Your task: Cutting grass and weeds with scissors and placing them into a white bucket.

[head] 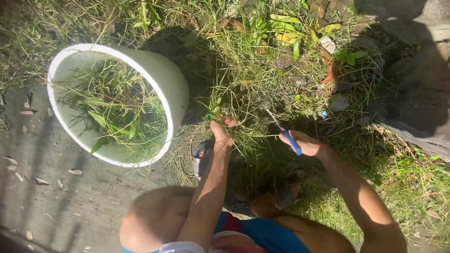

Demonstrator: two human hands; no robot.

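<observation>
From my feed, the white bucket (165, 84) of cuttings sits far left, my left hand (222, 133) closes its grip on a grass tuft (243, 122), and just right, my right hand (307, 144) clasps blue-handled scissors (285, 132), blades angled up-left toward the tuft.

Blue-handled shears (287, 135) sit right of centre, gripped at the handle, thin blades angled up-left into the grass (243, 89). That grass is long, thin, green and straw-coloured, a tangled clump at upper centre, its lower stems bunched just left of the blades.
</observation>
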